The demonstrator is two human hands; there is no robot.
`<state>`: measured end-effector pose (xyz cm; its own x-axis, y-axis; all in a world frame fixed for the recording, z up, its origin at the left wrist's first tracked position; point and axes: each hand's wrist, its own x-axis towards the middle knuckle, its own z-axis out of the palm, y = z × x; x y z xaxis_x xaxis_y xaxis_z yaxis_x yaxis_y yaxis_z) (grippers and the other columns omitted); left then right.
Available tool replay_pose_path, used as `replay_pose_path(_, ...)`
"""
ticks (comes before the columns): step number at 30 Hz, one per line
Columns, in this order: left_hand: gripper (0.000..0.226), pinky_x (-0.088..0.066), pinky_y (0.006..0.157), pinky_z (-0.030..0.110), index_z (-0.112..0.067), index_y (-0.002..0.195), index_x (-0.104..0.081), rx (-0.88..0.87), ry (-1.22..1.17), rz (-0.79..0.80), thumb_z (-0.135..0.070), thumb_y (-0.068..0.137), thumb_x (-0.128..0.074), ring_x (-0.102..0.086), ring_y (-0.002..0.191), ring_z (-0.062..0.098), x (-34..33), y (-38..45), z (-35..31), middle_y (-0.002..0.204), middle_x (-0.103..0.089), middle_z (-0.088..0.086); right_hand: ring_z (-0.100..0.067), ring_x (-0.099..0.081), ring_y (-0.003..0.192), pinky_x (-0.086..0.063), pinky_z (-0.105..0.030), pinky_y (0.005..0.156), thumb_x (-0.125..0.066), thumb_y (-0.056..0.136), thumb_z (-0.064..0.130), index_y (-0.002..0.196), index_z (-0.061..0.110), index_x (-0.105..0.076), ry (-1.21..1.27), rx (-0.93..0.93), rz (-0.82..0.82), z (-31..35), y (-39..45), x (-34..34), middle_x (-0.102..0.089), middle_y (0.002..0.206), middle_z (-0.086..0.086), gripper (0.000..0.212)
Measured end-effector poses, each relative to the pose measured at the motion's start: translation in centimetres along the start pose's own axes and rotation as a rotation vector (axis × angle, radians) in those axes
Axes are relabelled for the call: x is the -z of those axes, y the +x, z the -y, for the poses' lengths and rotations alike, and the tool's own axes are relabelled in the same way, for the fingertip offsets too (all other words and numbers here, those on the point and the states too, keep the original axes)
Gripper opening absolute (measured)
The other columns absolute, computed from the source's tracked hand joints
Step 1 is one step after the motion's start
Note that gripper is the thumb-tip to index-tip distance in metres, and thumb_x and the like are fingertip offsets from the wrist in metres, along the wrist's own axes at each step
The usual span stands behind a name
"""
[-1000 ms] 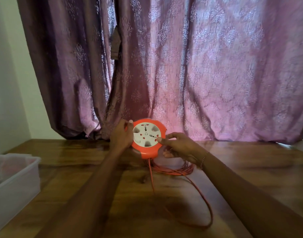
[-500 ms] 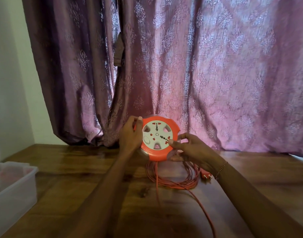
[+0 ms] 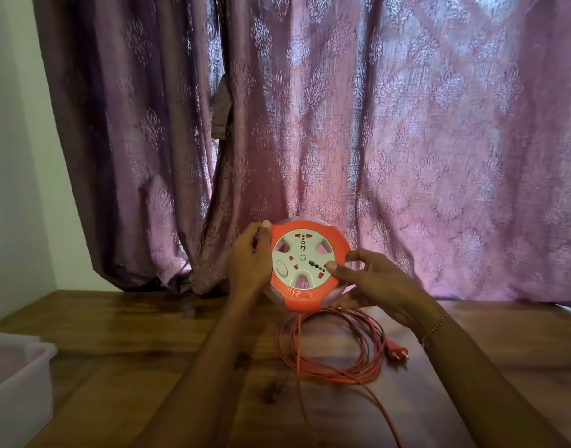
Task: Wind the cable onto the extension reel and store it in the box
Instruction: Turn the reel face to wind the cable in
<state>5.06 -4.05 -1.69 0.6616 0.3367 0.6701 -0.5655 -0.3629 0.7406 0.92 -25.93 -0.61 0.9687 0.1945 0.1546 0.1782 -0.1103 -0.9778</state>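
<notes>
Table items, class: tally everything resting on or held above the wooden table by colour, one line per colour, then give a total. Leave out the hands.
Orange or red: 3, the extension reel, the loose cable and its plug
Translucent white: 1, the storage box
Total: 4

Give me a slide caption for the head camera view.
Left hand grips the upright reel, right hand fingers its face; loose cable coiled on the table.
</notes>
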Motion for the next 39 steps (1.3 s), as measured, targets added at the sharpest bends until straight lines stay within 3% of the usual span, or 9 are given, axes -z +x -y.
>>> replay_pose_path(3,0.035,-0.058,0.08,0.047,-0.027,0.083,-0.068,0.02,-0.092,0.009,-0.047,0.103,-0.048,-0.07,0.085,0.024,-0.3,0.5,0.3,0.079,-0.072,-0.001,-0.045,-0.073,0.085,-0.062,-0.043,0.073,-0.077,0.086,0.028,0.125,0.007,-0.046,0.061,0.026,0.061,-0.1,0.4,0.2,-0.073,0.094,-0.028,0.054)
replay_pose_path(8,0.032,-0.048,0.062,0.017,-0.029,0.082,-0.065,0.005,-0.24,0.027,-0.035,0.109,-0.051,-0.059,0.066,-0.004,-1.4,1.3,0.4,0.071,-0.069,-0.015,-0.047,-0.072,0.088,-0.062,-0.041,0.07,-0.076,0.086,0.017,0.124,0.003,-0.048,0.22,0.061,0.051,0.0,0.9,0.2,-0.073,0.103,-0.026,0.049)
replay_pose_path(13,0.043,-0.052,0.061,0.019,-0.017,0.089,-0.063,0.0,-0.296,0.103,-0.056,0.102,-0.048,-0.065,0.07,-0.002,-2.1,1.3,0.4,0.079,-0.073,-0.007,-0.048,-0.071,0.089,-0.062,-0.041,0.072,-0.074,0.088,0.014,0.124,0.005,-0.048,0.29,0.083,0.032,0.6,1.2,0.2,-0.074,0.104,-0.022,0.045)
replay_pose_path(17,0.046,-0.054,0.065,0.026,-0.03,0.084,-0.062,-0.017,-0.269,0.076,-0.071,0.091,-0.043,-0.066,0.073,0.001,-2.0,1.8,0.4,0.081,-0.072,-0.009,-0.044,-0.073,0.089,-0.062,-0.039,0.073,-0.075,0.088,0.02,0.125,0.009,-0.049,0.23,0.103,0.054,1.5,1.0,0.4,-0.075,0.102,-0.018,0.047)
replay_pose_path(23,0.049,-0.053,0.065,0.035,-0.03,0.08,-0.06,0.001,-0.244,-0.007,-0.074,0.092,-0.042,-0.062,0.068,-0.003,-2.0,3.0,0.4,0.076,-0.07,-0.014,-0.01,-0.068,0.088,-0.058,-0.029,0.074,-0.084,0.074,0.044,0.126,0.027,-0.051,-0.472,0.399,-0.311,3.5,0.7,0.8,-0.067,0.109,0.012,0.064)
replay_pose_path(25,0.051,-0.054,0.065,0.039,-0.033,0.078,-0.061,-0.005,-0.232,-0.013,-0.078,0.091,-0.042,-0.063,0.068,-0.003,-1.9,3.2,0.5,0.077,-0.071,-0.013,-0.009,-0.059,0.094,-0.051,-0.027,0.077,-0.082,0.08,0.034,0.123,0.025,-0.054,-0.687,0.733,-0.41,4.0,0.5,0.8,-0.061,0.116,0.011,0.052)
replay_pose_path(28,0.066,-0.057,0.075,0.055,-0.023,0.083,-0.062,-0.006,-0.291,0.017,-0.087,0.085,-0.047,-0.066,0.076,0.011,-2.0,3.3,0.6,0.08,-0.072,-0.002,-0.021,-0.05,0.107,-0.046,-0.034,0.088,-0.061,0.088,0.0,0.11,0.02,-0.068,-0.961,1.078,-0.288,4.6,0.1,0.7,-0.06,0.128,0.0,0.03)
replay_pose_path(34,0.063,-0.053,0.072,0.067,-0.02,0.082,-0.059,-0.07,-0.297,0.096,-0.082,0.089,-0.051,-0.06,0.074,0.023,-2.2,3.1,0.3,0.077,-0.066,0.005,-0.023,-0.045,0.099,-0.035,-0.027,0.081,-0.033,0.079,0.015,0.101,0.033,-0.077,-1.247,1.061,-0.128,4.7,-0.5,-0.5,-0.055,0.142,0.002,0.053)
replay_pose_path(39,0.058,-0.055,0.067,0.061,-0.021,0.079,-0.057,-0.1,-0.257,0.136,-0.077,0.092,-0.049,-0.06,0.069,0.019,-2.1,2.3,-0.6,0.072,-0.065,-0.002,-0.034,-0.054,0.106,-0.05,-0.043,0.083,-0.075,0.071,-0.001,0.102,0.036,-0.078,-1.351,0.976,-0.133,4.4,-0.5,-1.0,-0.057,0.141,-0.002,0.049)
